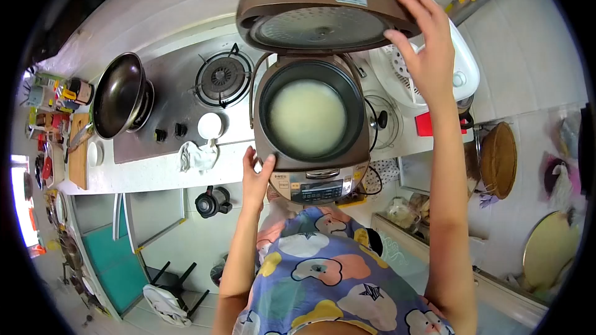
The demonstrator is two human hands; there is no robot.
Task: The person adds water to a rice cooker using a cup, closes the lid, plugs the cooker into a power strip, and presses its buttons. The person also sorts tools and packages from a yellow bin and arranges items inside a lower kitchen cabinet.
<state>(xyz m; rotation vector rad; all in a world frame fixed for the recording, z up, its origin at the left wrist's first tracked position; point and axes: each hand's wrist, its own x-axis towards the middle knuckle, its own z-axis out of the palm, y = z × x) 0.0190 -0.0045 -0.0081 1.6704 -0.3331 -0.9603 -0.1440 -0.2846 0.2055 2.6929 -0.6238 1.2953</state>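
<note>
A brown rice cooker [285, 177] stands open at the counter's front edge, its inner pot [270, 108] holding a pale, cloudy white content. The raised lid [279, 0] tilts back above the pot. My right hand [428, 49] grips the lid's right end, thumb on the inner side and fingers over the outer edge. At the cooker's front left corner rests my left hand [256, 177], thumb and fingers apart against the body, beside the control panel [318, 191].
Left of the cooker are a gas burner [222, 76], a dark wok [118, 96], a small white bowl [210, 126] and a cloth [197, 156]. On the right lie a glass lid [388, 130], a white basin [465, 56] and a red object [424, 125].
</note>
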